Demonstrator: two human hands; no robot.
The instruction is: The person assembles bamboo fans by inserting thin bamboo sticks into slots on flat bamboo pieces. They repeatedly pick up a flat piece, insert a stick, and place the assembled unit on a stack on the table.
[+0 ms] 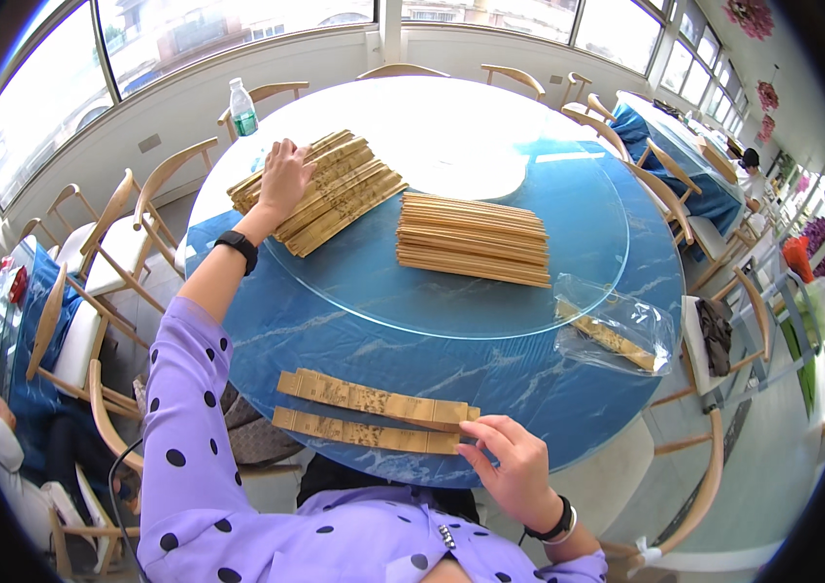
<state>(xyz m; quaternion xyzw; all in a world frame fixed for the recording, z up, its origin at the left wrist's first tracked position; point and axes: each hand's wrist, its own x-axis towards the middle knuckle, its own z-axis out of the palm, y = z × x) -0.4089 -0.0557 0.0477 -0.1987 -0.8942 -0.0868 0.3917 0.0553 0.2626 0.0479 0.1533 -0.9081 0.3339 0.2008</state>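
Gently: keep both gold strips [366, 431] flat.
Right hand [513, 468], fingers narrow, at their ends; left hand [286, 180] over the fanned pile [346, 189]; neither grip clear.

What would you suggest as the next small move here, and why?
Probably lift one strip from the fanned pile with the left hand: it is at that pile, while the right hand is at the ends of the two front strips.
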